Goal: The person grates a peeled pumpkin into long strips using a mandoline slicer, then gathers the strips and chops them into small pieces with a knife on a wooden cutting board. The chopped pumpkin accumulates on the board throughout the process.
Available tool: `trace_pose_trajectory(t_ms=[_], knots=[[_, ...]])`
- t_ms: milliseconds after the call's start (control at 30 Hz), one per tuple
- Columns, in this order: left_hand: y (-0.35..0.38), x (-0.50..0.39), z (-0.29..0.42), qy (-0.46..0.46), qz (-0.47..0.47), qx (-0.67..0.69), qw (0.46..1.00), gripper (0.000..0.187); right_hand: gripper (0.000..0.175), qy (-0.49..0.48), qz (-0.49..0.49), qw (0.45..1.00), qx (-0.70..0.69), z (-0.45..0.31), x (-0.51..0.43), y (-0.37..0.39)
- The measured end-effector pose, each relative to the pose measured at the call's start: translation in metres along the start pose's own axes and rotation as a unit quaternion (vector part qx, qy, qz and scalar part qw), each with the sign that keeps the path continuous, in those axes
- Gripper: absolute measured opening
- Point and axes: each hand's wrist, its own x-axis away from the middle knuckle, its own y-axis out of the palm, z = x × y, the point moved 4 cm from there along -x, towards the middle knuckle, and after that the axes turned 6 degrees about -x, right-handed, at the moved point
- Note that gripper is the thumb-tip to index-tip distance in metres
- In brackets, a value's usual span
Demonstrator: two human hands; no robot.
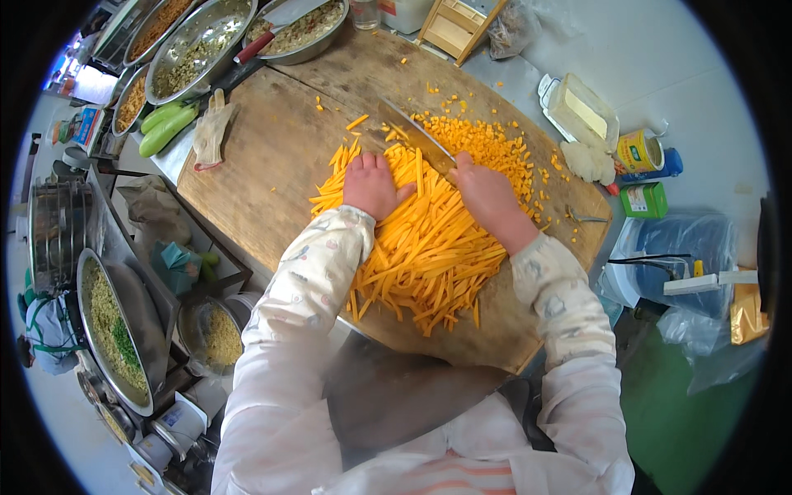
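Observation:
My right hand [489,198] is closed around the handle of a wide-bladed cleaver [427,142], whose blade points up and left over the far edge of an orange heap. My left hand [371,185] presses down on the orange vegetable strips [433,247], fingers close together and thumb out to the right. The strips lie in a large pile on a wooden cutting board [266,142]. Beyond the blade and to its right spread small orange dice [489,145]. Whether the cleaver's edge touches the strips cannot be told.
A cotton glove [211,130] lies on the board's left edge beside green eggplants [167,127]. Metal bowls of chopped food [204,49] stand at the upper left, one with a red-handled cleaver [257,46] across it. Scissors [585,216] lie at the board's right; tins [640,151] stand beyond.

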Motion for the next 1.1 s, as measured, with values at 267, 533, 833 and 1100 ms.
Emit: trace_pose_trajectory(t_ms=[267, 533, 833, 1100], knots=[[-0.004, 0.011, -0.002, -0.001, 0.025, -0.001, 1.000, 0.087, 0.023, 0.011, -0.016, 1.000, 0.013, 0.007, 0.002, 0.019], [0.017, 0.021, -0.005, -0.013, 0.121, -0.067, 0.990, 0.088, 0.021, -0.001, -0.006, 1.000, 0.023, -0.003, 0.004, 0.029], [0.012, 0.018, -0.005, -0.034, 0.034, -0.020, 0.999, 0.090, 0.020, -0.007, 0.007, 1.000, 0.004, -0.003, 0.001, 0.034], [0.012, 0.034, -0.014, -0.005, 0.114, -0.014, 0.993, 0.089, 0.017, 0.006, 0.006, 1.000, 0.004, -0.011, 0.013, 0.042]])
